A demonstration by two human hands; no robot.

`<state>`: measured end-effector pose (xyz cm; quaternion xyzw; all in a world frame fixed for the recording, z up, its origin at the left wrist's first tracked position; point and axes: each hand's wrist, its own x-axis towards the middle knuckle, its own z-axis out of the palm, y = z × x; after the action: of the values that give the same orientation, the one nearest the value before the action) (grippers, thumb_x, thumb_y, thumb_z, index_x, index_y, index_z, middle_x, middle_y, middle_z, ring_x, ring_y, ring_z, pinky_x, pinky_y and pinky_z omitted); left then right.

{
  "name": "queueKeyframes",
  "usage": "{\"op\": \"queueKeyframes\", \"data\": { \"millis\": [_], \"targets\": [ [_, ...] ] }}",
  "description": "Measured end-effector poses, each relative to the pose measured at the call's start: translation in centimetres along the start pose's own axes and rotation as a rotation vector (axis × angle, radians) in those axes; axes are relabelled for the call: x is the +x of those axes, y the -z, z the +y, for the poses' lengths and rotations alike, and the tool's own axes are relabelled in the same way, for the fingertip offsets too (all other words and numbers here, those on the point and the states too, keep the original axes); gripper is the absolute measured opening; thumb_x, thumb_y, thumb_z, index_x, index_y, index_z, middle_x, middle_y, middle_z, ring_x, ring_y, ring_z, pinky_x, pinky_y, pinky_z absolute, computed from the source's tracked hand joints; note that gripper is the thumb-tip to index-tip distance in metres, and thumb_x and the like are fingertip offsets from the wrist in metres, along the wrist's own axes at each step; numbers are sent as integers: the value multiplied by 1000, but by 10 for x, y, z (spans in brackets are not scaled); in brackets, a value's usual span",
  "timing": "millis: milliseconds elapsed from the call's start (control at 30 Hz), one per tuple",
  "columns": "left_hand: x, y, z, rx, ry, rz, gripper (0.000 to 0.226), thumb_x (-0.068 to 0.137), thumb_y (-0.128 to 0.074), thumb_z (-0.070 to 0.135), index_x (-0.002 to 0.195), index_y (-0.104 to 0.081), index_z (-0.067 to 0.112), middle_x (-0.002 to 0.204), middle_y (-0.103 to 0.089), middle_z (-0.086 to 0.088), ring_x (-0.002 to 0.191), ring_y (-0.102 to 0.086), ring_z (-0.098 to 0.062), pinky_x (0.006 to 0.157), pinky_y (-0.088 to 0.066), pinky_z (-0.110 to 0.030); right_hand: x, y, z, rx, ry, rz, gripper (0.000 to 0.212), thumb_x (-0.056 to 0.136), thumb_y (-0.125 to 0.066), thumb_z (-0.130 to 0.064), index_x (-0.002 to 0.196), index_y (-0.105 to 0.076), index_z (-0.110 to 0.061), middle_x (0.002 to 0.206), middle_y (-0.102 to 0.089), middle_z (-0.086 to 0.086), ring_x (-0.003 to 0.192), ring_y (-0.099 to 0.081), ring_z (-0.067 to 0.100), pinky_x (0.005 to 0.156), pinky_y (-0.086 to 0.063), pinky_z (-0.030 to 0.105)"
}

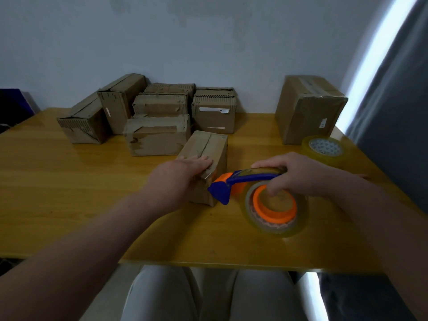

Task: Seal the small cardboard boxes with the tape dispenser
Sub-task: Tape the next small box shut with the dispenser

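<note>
Head view: a small cardboard box (208, 147) stands near the middle of the yellow wooden table (69, 193), its long side running from near to far, with a dark seam along its top. The left hand (185, 172) lies flat on the near end of the box top. Its grip is open, with the fingers straight and pressing down. The right hand (294, 174) is just right of the box. Its grip is curled tight round the blue and orange tape dispenser (245, 179), with one finger reaching into the orange hub. The dispenser's blue nose meets the box's near right corner. Its clear tape roll (298, 225) hangs low over the table, on the near side of the hand.

A cluster of worn cardboard boxes (157, 137) sits farther back and to the left, against the pale wall. A larger box (305, 112) stands at the far right, and a spare tape roll (326, 149) lies just in front of it. A grey curtain (398, 100) hangs at the right edge. The person's legs (162, 295), in light trousers, show below the near table edge.
</note>
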<state>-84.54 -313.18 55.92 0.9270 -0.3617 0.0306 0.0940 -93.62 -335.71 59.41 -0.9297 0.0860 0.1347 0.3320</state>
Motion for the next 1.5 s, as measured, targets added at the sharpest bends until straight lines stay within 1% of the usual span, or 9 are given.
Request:
{"op": "queueKeyframes", "data": {
  "millis": [300,500,700,867,1000,1067,1133,1367,1500],
  "targets": [
    [0,0,0,-4,15,19,62,97,-46,11,145,-22,41,154,-26,11,142,-23,-16,114,-28,-36,-6,3,-6,89,-133,-46,32,75,-71,-26,107,-72,-22,103,-66,1,101,-59,20,98,-46,44],
    [1,1,-3,0,15,-2,70,92,-54,5,145,-25,40,154,-27,9,142,-25,-17,113,-31,-40,-12,10,-8,40,-156,13,31,76,-73,-27,107,-72,-22,100,-62,-4,96,-55,15,73,-42,28],
    [-1,-5,-11,-47,-3,73,62,91,-57,9,140,-36,41,148,-38,9,136,-37,-17,109,-37,-40,-14,7,1,-203,-205,-40,56,76,-75,-38,128,-59,-24,137,-50,-4,124,-45,20,96,-42,30],
    [1,2,-11,-16,13,130,44,92,-57,14,132,-53,33,133,-56,3,122,-51,-20,99,-46,-37,-18,10,13,-92,-156,298,83,75,-61,-65,145,-39,-25,139,-47,6,118,-49,21,97,-42,34],
    [10,29,-5,1,31,246,34,94,-54,16,124,-59,31,122,-62,1,112,-56,-19,91,-46,-29,-10,0,24,-198,-98,384,60,98,-49,-27,151,-22,-28,113,-52,9,92,-55,19,75,-48,29],
    [16,50,-3,-27,11,288,29,97,-49,17,121,-63,27,116,-65,2,106,-58,-17,84,-40,-21,-5,-9,30,-311,-123,376,65,97,-48,-21,152,-15,-31,121,-49,9,102,-52,19,83,-47,32],
    [23,71,0,-33,-28,272,26,96,-50,16,115,-67,23,113,-67,3,104,-59,-15,81,-37,-19,-2,-18,32,-381,-147,352,69,96,-50,-21,152,-12,-33,135,-45,8,117,-48,22,94,-47,36],
    [30,90,15,-10,-156,-84,20,94,-54,15,103,-71,21,103,-67,9,91,-58,-4,77,-39,-15,-1,-28,25,-607,-69,246,65,92,-57,-35,149,-26,-29,128,-51,0,114,-52,17,78,-44,26],
    [25,70,23,29,-111,72,39,90,-62,24,129,-56,28,124,-60,8,114,-54,-12,95,-42,-26,-4,-26,15,-549,56,397,55,94,-52,-41,145,-36,-29,125,-50,-1,116,-48,17,82,-40,25]
  ]
}}
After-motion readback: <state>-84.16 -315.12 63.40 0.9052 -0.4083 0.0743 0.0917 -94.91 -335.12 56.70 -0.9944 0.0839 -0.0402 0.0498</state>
